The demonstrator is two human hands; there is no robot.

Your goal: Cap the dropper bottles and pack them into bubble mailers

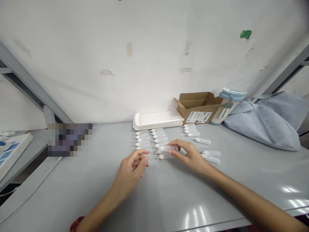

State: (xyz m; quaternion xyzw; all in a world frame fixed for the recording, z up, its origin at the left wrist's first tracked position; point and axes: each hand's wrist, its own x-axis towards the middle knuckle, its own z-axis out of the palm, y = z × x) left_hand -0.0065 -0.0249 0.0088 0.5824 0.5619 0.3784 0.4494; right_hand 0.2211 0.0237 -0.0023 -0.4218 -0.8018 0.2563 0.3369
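Observation:
Between the thumb and fingers of my right hand (189, 154) is a small translucent plastic bottle (167, 148) with a white cap, lying sideways just above the row. My left hand (132, 166) is beside the nearest bottles, its fingers curled and a gap between thumb and index finger; I see nothing in it. Similar bottles lie in two columns, a left column (142, 140) and a middle column (159, 135), caps to the left with thin loops. A third group (191, 130) lies farther right. Two bottles (211, 156) lie beyond my right wrist, their cap ends partly hidden.
Behind the bottles is a stack of white trays (158, 119). An open cardboard box (199, 108), a blue-lidded tumbler (224, 106) and a light blue cloth bag (263, 122) stand to its right. A blurred dark item (70, 140) with a white cable (36, 188) lies left on the grey table (96, 180).

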